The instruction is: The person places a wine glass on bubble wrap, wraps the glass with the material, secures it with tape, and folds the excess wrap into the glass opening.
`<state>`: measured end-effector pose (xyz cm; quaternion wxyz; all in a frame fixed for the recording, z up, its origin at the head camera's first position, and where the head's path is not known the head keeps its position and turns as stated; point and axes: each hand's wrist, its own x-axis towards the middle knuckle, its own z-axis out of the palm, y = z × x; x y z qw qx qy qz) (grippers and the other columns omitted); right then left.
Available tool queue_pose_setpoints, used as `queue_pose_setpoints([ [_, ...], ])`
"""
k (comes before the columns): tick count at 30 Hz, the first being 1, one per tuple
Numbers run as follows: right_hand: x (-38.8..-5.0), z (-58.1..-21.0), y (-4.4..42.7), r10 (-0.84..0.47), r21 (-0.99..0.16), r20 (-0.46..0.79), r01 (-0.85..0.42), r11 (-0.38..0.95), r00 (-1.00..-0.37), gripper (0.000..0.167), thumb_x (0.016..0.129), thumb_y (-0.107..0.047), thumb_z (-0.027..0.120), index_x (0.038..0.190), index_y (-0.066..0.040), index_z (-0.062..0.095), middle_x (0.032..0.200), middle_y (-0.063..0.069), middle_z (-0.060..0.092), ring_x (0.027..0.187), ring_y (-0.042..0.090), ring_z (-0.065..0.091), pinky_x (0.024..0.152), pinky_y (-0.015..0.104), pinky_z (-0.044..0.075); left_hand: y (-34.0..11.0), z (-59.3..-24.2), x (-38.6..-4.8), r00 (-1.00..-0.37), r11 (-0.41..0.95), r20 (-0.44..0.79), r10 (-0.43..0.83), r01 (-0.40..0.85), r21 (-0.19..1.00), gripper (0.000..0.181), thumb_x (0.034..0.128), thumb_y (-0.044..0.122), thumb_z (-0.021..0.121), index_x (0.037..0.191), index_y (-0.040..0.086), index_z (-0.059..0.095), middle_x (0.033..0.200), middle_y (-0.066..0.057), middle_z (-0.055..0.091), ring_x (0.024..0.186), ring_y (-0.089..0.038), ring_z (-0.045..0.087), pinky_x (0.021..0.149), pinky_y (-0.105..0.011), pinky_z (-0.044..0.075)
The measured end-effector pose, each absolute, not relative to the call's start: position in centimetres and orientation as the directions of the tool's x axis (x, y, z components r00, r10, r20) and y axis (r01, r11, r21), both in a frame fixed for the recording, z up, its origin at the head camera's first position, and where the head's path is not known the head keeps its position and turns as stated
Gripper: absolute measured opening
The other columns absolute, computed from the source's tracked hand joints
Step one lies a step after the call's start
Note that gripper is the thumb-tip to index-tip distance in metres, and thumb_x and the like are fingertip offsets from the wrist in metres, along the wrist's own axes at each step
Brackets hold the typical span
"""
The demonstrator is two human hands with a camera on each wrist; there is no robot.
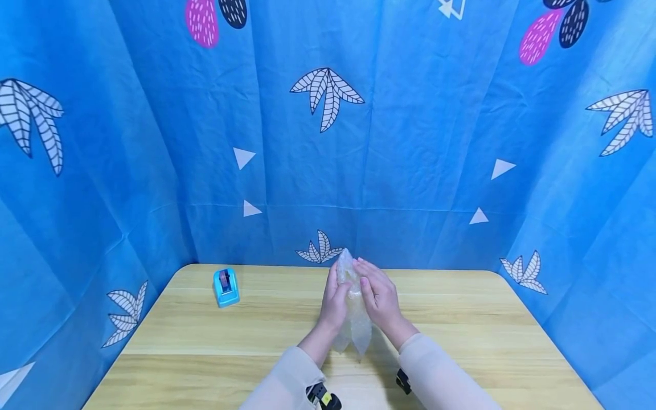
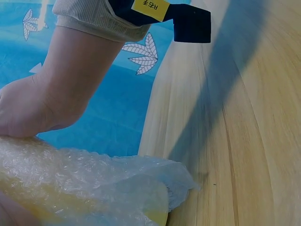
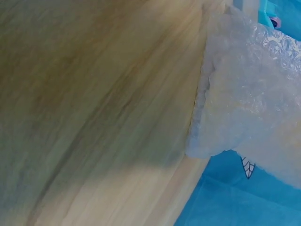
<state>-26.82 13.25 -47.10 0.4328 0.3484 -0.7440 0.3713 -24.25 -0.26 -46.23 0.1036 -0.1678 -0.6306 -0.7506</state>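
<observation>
A bundle wrapped in clear bubble wrap (image 1: 361, 324) stands roughly upright over the middle of the table, its loose wrap narrowing to points at top and bottom. My left hand (image 1: 334, 299) grips its left side, thumb across the near face. On the other side my right hand (image 1: 380, 293) holds it, with fingers near the upper end. In the left wrist view something yellowish shows through the bubble wrap (image 2: 103, 179), but its kind cannot be made out. The right hand (image 2: 42, 106) lies against the wrap there. The right wrist view shows the lower bubble wrap (image 3: 244, 94) by the tabletop.
A small blue tape dispenser (image 1: 226, 289) sits at the table's back left. The light wooden table (image 1: 461, 319) has rounded far corners. Blue curtains (image 1: 318, 171) with leaf and triangle prints hang behind it and on both sides.
</observation>
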Motion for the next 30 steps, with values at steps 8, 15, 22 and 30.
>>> queue_pose_setpoints([
  [8, -27.24, -47.19, 13.11, -0.175, -0.215, 0.927, -0.852, 0.477, -0.332, 0.035, 0.106, -0.017, 0.045, 0.116, 0.003, 0.072, 0.114, 0.020, 0.071, 0.111, 0.035, 0.066, 0.106, 0.036, 0.047, -0.23, -46.26, -24.36, -0.905, -0.207, 0.422, 0.051, 0.404, 0.891, 0.064, 0.0933, 0.002, 0.037, 0.156, 0.006, 0.026, 0.159, -0.016, 0.032, 0.143, -0.031, 0.036, 0.118, -0.042, 0.031],
  [15, -27.29, -47.37, 13.13, -0.170, -0.199, 0.933, -0.850, 0.488, -0.316, 0.032, 0.104, -0.014, 0.048, 0.108, 0.002, 0.075, 0.109, 0.016, 0.074, 0.104, 0.033, 0.069, 0.109, 0.028, 0.043, -0.13, -46.43, -24.44, -0.911, -0.209, 0.410, 0.040, 0.394, 0.895, 0.063, 0.0923, -0.001, 0.038, 0.154, 0.003, 0.028, 0.153, -0.018, 0.039, 0.138, -0.033, 0.041, 0.114, -0.037, 0.036],
  [22, -27.18, -47.43, 13.19, -0.170, -0.186, 0.938, -0.854, 0.486, -0.301, 0.030, 0.103, -0.011, 0.048, 0.103, 0.002, 0.076, 0.103, 0.015, 0.075, 0.100, 0.034, 0.070, 0.109, 0.028, 0.042, -0.04, -46.32, -24.21, -0.903, -0.200, 0.428, 0.038, 0.412, 0.889, 0.063, 0.0919, 0.000, 0.038, 0.154, 0.002, 0.028, 0.154, -0.022, 0.037, 0.138, -0.035, 0.040, 0.116, -0.037, 0.033],
  [30, -27.10, -47.18, 13.35, -0.180, -0.200, 0.930, -0.853, 0.482, -0.320, 0.036, 0.107, -0.017, 0.045, 0.102, 0.000, 0.077, 0.102, 0.013, 0.075, 0.101, 0.032, 0.071, 0.108, 0.029, 0.043, -0.42, -46.18, -24.26, -0.893, -0.186, 0.444, 0.074, 0.425, 0.886, 0.063, 0.0918, 0.001, 0.040, 0.154, 0.006, 0.030, 0.157, -0.016, 0.035, 0.138, -0.034, 0.041, 0.114, -0.032, 0.034],
])
